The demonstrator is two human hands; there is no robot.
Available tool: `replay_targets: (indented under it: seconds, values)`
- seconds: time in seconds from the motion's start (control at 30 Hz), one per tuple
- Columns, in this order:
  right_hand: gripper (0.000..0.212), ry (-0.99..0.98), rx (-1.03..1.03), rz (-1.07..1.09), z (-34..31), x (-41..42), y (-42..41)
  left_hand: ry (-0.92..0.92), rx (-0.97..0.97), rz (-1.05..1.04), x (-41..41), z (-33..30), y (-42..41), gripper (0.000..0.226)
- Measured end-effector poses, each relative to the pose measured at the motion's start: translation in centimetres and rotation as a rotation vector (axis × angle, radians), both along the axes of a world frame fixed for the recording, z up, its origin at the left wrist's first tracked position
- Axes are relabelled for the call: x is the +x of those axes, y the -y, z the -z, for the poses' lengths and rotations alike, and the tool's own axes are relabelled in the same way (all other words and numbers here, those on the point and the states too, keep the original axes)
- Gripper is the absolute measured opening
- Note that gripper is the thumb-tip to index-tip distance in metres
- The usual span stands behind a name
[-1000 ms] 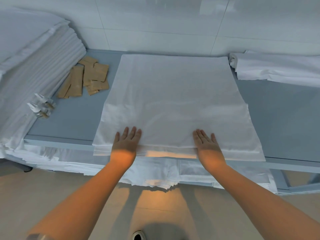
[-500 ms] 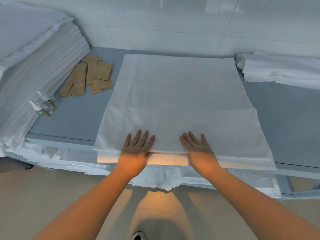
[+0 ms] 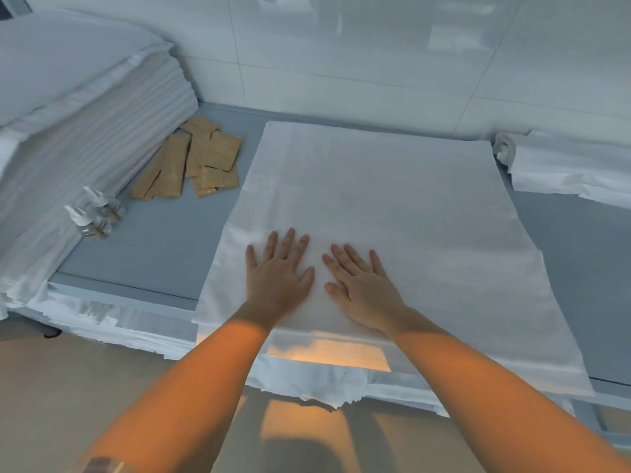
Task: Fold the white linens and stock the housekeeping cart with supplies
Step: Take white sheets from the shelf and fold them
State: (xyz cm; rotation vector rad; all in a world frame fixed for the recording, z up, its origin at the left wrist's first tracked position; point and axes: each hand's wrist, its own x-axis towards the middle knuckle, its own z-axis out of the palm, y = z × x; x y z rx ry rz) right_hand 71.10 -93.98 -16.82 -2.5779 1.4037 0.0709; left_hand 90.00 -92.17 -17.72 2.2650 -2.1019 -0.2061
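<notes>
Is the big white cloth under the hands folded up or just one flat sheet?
Folded. The white linen lies flat, but stacked layer edges show along its near side, under both open hands.

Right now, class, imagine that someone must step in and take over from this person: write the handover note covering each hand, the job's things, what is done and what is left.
Left hand: open, flat on the folded white sheet, near its front edge.
Right hand: open, flat beside the left, holding nothing.
The sheet lies on the grey table, its front edge overhanging.
Tall stack of folded linens at the left; another folded linen at the far right.
Brown packets and small bottles wait loose on the table.
Done: this sheet laid out, partly folded.
Left: finish folding, stack it, load supplies; no cart in view.
</notes>
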Motion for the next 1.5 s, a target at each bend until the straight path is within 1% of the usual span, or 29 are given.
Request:
replay_targets:
  seconds: [0.07,0.13,0.17,0.2,0.27,0.33,0.43,0.53,0.6,0.7,0.77,0.87,0.93,1.03,1.1,1.2,1.27,1.33,1.4,1.43,1.5]
  values:
    - [0.056,-0.025,-0.019,0.055,0.4,-0.1,0.7,0.036,-0.085,-0.013,0.4,-0.6,0.3,0.056]
    - [0.054,-0.010,-0.083,0.124,0.4,0.4,1.6,0.069,-0.185,0.001,0.6,-1.3,1.6,0.048]
    - [0.053,0.005,-0.114,0.149,0.3,0.9,2.1,0.050,-0.188,0.009,0.9,-1.5,2.3,0.048]
    - [0.053,0.014,-0.122,0.154,0.1,1.5,2.7,0.018,-0.151,0.016,1.2,-1.5,2.9,0.052]
    - [0.055,0.009,-0.080,0.132,0.0,2.6,3.5,-0.039,-0.044,0.026,1.7,-0.7,3.3,0.059]
    - [0.057,-0.010,-0.053,0.139,0.1,3.3,3.9,-0.056,-0.018,0.022,1.7,0.0,3.2,0.062]
    - [0.056,0.001,-0.054,0.164,0.2,3.9,3.7,-0.035,-0.055,0.017,1.5,-0.1,3.5,0.061]
    - [0.052,0.028,-0.068,0.109,0.2,3.5,3.5,0.019,-0.150,0.060,1.6,-0.1,3.8,0.054]
    - [0.050,0.041,-0.047,0.061,0.0,3.0,4.1,0.005,-0.200,0.081,1.9,0.1,4.6,0.050]
    - [0.050,-0.017,0.023,0.048,-0.1,3.0,6.7,-0.070,-0.118,0.040,2.1,0.8,6.7,0.056]
    - [0.051,-0.067,0.040,0.116,-0.1,3.8,9.2,-0.068,-0.065,0.011,2.0,1.3,7.7,0.062]
    - [0.052,-0.087,0.041,0.232,0.2,4.9,11.0,-0.058,-0.051,-0.003,1.8,1.9,7.7,0.068]
    - [0.053,-0.074,0.012,0.240,1.1,5.0,9.6,-0.040,-0.045,-0.019,1.8,2.1,7.5,0.069]
    - [0.056,-0.060,-0.041,0.187,2.3,4.5,7.2,-0.028,-0.041,-0.030,1.8,2.0,7.4,0.068]
    - [0.053,-0.060,-0.019,0.187,1.9,4.6,8.9,-0.030,-0.026,-0.028,1.8,1.8,7.5,0.067]
    - [0.051,-0.076,0.033,0.271,0.6,5.3,12.0,-0.031,-0.003,-0.043,1.4,1.6,6.9,0.064]
    - [0.052,-0.077,0.028,0.281,0.8,5.6,12.1,-0.023,0.011,-0.044,1.3,1.2,6.7,0.063]
    - [0.052,-0.081,0.017,0.259,1.6,5.5,11.4,0.018,-0.070,-0.042,1.5,0.2,7.4,0.054]
    - [0.051,-0.074,0.030,0.235,1.6,5.6,11.6,0.107,-0.229,-0.012,1.7,-1.0,9.2,0.034]
    - [0.051,-0.063,0.041,0.208,1.4,5.8,12.1,0.129,-0.273,-0.004,1.8,-1.3,10.2,0.027]
    - [0.051,-0.028,0.030,0.129,1.0,6.2,13.1,0.095,-0.326,-0.019,1.9,-0.8,11.6,0.025]
